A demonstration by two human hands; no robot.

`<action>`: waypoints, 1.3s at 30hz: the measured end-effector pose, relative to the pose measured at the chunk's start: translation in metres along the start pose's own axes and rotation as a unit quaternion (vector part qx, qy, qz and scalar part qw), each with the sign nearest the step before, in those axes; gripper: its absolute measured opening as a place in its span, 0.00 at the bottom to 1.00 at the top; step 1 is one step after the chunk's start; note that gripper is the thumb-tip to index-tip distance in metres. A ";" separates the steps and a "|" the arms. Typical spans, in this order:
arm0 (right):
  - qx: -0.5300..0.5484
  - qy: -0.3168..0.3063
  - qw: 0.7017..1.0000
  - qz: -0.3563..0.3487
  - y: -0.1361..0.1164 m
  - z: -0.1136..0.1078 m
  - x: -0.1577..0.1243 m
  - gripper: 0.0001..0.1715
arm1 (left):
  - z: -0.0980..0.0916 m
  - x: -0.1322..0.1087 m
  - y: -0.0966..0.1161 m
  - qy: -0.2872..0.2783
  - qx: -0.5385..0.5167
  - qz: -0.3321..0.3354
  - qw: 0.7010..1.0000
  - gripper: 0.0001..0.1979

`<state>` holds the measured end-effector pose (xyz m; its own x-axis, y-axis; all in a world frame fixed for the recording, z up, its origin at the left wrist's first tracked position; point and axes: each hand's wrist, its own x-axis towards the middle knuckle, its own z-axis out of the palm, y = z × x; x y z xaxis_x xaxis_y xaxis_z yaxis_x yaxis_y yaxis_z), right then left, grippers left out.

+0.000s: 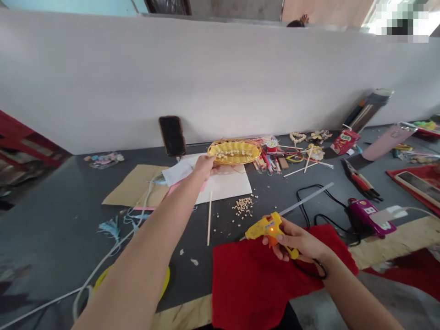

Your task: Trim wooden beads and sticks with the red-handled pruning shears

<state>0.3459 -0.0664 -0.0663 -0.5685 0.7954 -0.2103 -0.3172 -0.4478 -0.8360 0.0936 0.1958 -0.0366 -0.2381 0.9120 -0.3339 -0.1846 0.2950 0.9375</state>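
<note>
Grips a yellow glue gun [263, 228] in the right hand [292, 240], with fingers wrapped round the handle, by the orange trigger. Shows a glowing orange light on the side of the gun. Points its nozzle leftward from the right hand, above the upper edge of a red cloth [254, 275] spread beneath. Has a clear glue stick [311, 196] jutting backward from the gun, beyond the right hand.

Has the left hand [205, 167] well forward of the right, at the near left end of a yellow woven basket [233, 161]. Cannot tell whether clamped on the rim or merely touching, with fingertips partly hidden. Holds pale beads [231, 152] in the basket, just right of the left hand.

Just ahead of the right hand and to its left, a loose heap of wooden beads [243, 206]. Nearer than the left hand, a slim wooden stick [209, 217]. Beneath and right of the left hand, white paper [227, 183]; to its left, brown paper [132, 183]; beyond it, an upright smartphone [172, 136]. Well right of the right hand, a purple power strip [367, 215], with red-and-black pliers [360, 181] farther forward.
</note>
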 end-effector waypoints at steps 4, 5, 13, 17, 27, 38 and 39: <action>0.003 0.004 1.000 0.012 -0.001 -0.001 0.000 0.31 | -0.003 0.004 0.007 -0.008 -0.009 -0.006 1.000 0.11; 0.003 0.004 1.000 0.014 -0.001 -0.001 -0.001 0.32 | -0.007 0.004 0.011 -0.005 -0.015 -0.002 1.000 0.08; 0.000 -0.002 1.000 0.017 -0.001 0.000 0.001 0.31 | -0.073 -0.014 0.041 0.029 -0.051 0.047 0.997 0.11; -0.002 -0.005 1.000 0.013 0.000 -0.001 0.001 0.30 | -0.093 -0.016 0.029 0.045 -0.045 0.032 0.997 0.10; 0.000 -0.004 1.000 0.002 0.002 -0.002 0.001 0.28 | -0.077 -0.021 0.011 0.018 -0.051 0.004 0.999 0.08; 0.002 0.005 1.000 0.000 0.001 -0.002 0.001 0.29 | -0.030 -0.014 0.003 -0.017 0.016 0.010 1.000 0.05; 0.001 0.004 1.000 -0.002 0.001 -0.001 0.001 0.29 | -0.032 -0.015 0.004 -0.018 0.033 0.015 0.999 0.05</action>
<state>0.3463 -0.0656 -0.0677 -0.5618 0.8000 -0.2109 -0.3209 -0.4457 -0.8357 0.0663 0.1743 -0.0314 -0.2079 0.9301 -0.3029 -0.1143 0.2844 0.9518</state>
